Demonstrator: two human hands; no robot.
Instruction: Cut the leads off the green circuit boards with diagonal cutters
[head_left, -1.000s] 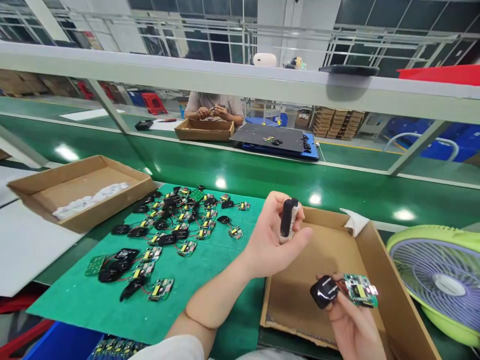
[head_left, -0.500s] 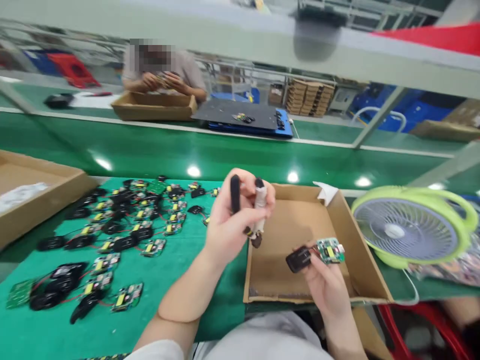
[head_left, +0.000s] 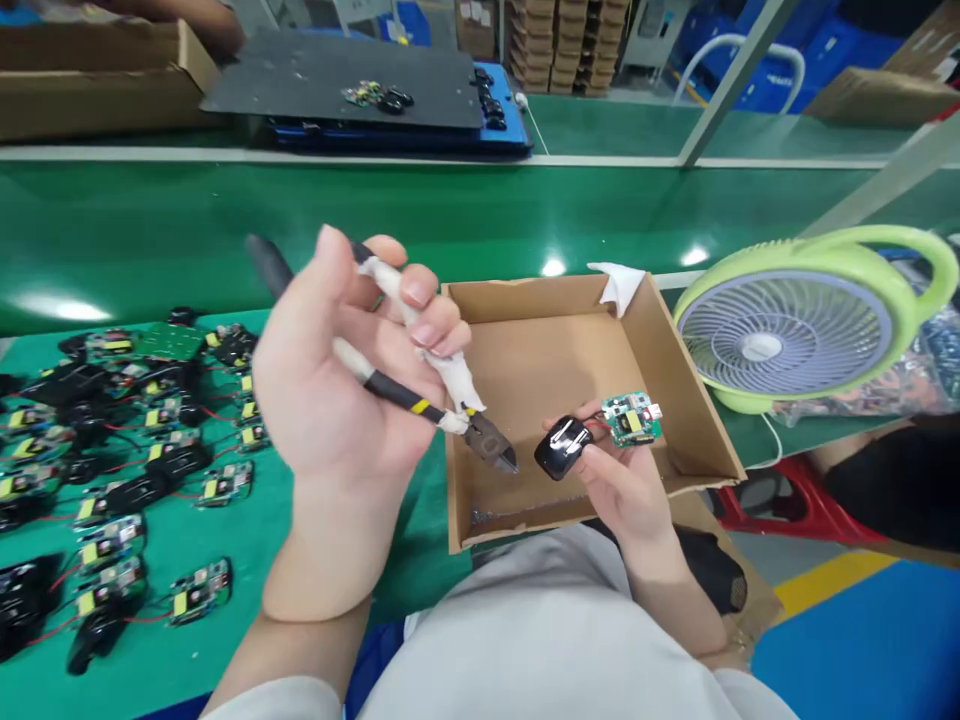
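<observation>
My left hand [head_left: 337, 390] is wrapped round a pair of diagonal cutters [head_left: 487, 437] with taped handles. The jaws point right and down, just left of the black plastic piece [head_left: 564, 447] and apart from it. Between thumb and fingers, my right hand [head_left: 622, 485] holds that glossy piece together with a green circuit board [head_left: 630, 420]. Thin red wires join the two. Both hands are over an open cardboard box [head_left: 555, 350], whose bottom shows through.
Several wired boards with black parts [head_left: 169, 415] cover the green mat [head_left: 300, 560] at left. A lime-green fan [head_left: 780, 335] stands right of the box. Across the divider lie a dark panel [head_left: 337, 80] and another cardboard box [head_left: 97, 90], beside a person's arm.
The view has tilted down and turned right. My left hand has turned, so the cutters' jaws now point toward the black piece. My right hand still holds the board and black piece.
</observation>
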